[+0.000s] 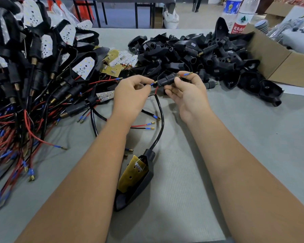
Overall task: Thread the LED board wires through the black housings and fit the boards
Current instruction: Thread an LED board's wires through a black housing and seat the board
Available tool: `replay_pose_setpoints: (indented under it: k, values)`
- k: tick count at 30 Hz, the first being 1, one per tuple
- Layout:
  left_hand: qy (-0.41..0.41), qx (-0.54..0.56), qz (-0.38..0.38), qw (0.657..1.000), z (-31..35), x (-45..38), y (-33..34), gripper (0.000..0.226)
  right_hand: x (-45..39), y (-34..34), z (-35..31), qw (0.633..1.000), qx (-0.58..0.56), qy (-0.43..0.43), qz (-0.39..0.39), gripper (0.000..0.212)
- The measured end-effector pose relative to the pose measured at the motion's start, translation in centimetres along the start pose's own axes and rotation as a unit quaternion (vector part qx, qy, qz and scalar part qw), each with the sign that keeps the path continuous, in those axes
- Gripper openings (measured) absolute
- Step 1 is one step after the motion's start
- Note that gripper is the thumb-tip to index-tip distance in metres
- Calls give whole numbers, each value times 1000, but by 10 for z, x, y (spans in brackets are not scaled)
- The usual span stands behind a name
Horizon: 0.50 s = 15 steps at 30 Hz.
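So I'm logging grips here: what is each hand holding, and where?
Left hand pinches a wire near its blue-sleeved tip; right hand grips the black stem piece around its ribbed middle.

Bright, even overhead lighting. Soft shadows on the bench [244,137] beneath and just right of the right hand [186,95]. Mild glare on white boards [83,67] far left of the left hand [132,95]. Strong wide-angle bowing at edges; far background slightly soft.
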<state>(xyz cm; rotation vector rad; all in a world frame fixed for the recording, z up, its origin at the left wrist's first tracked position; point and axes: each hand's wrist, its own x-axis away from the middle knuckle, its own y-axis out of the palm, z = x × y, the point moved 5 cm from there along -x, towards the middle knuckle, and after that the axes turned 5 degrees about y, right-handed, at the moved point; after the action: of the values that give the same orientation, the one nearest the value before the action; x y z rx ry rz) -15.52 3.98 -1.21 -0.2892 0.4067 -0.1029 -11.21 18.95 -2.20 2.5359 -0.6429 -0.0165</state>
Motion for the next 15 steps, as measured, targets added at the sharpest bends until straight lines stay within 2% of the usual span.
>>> replay_pose_setpoints:
  k: [7, 15]
  values:
    - [12, -47, -2, 999, -1, -1, 0, 21, -2, 0, 0, 1000, -13, 5, -2, 19]
    - [27, -40, -4, 999, 4, 0, 0, 21, -2, 0, -1, 1000, -17, 1, 2, 17]
